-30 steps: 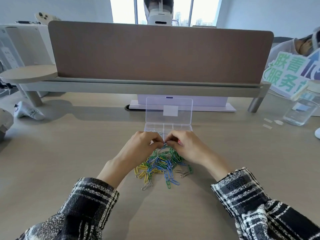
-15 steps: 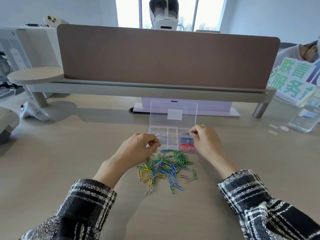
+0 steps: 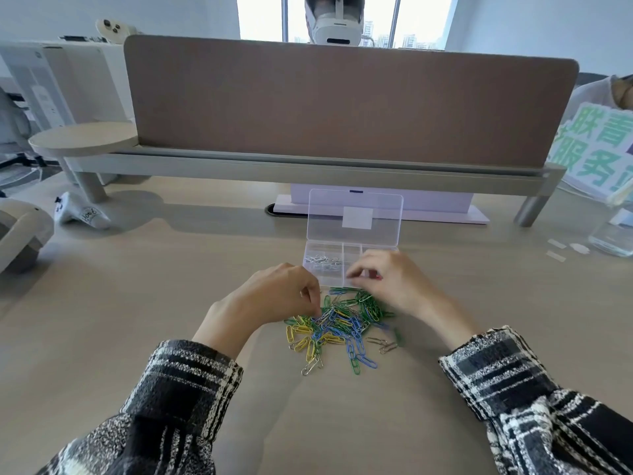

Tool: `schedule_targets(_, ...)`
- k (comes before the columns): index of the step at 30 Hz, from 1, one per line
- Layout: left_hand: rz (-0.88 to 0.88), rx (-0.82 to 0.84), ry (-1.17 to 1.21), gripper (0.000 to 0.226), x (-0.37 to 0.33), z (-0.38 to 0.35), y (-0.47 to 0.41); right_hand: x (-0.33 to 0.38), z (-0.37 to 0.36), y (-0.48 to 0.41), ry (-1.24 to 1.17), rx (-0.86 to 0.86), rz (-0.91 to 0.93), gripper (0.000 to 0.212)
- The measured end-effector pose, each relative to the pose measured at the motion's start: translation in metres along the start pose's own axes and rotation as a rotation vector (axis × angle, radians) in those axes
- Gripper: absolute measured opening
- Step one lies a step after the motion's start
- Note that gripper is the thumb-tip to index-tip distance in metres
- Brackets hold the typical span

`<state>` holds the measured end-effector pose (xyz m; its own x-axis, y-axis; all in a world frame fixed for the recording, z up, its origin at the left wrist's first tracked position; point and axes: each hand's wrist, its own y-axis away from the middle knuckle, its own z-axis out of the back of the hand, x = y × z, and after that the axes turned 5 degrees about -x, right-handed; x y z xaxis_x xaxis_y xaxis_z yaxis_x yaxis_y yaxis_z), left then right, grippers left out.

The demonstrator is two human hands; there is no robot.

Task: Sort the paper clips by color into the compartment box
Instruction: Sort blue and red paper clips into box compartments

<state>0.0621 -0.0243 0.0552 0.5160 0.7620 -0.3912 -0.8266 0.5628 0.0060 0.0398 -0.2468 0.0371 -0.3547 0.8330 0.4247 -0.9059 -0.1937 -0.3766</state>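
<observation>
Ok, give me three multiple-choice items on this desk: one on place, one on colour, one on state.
1. Relative to the box, the loose clip pile lies: A) beyond it; B) on its near side; C) inside it.
2. The clips at the box's left end are: A) silver; B) yellow; C) green.
3. The box's lid is: A) shut; B) open, standing up; C) detached, lying flat.
Key: 1B, the pile sits on the desk in front of the box; 2A, they look like bare metal; 3B, the lid rises from the rear edge.
</observation>
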Motion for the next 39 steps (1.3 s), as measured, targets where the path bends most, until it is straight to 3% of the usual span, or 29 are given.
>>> schedule_targets(2,0.02,0.017,-0.021,0.015,-0.002,0.0,0.001,0.011,-0.007,0.001,0.087,0.086,0.064,0.01)
schedule_targets(6,0.033,0.033,-0.031,0.018,-0.005,0.002,0.003,0.016,-0.014,0.002,0.173,0.082,0.124,0.013)
schedule_targets(14,0.026,0.08,0.048,0.012,0.0,0.005,0.003,0.019,-0.008,0.0,0.167,0.162,0.073,0.01)
schedule_targets(26,0.0,0.041,0.009,0.005,0.002,0.005,0.002,0.026,-0.006,-0.008,0.348,0.272,0.127,0.018)
schedule_targets(35,0.053,-0.088,-0.078,0.011,0.005,0.005,0.0,0.024,-0.003,0.003,0.273,0.153,0.092,0.011)
schedule_targets(39,0.076,-0.114,-0.145,0.008,0.004,0.004,0.001,0.019,0.001,0.005,0.355,0.106,0.071,0.011)
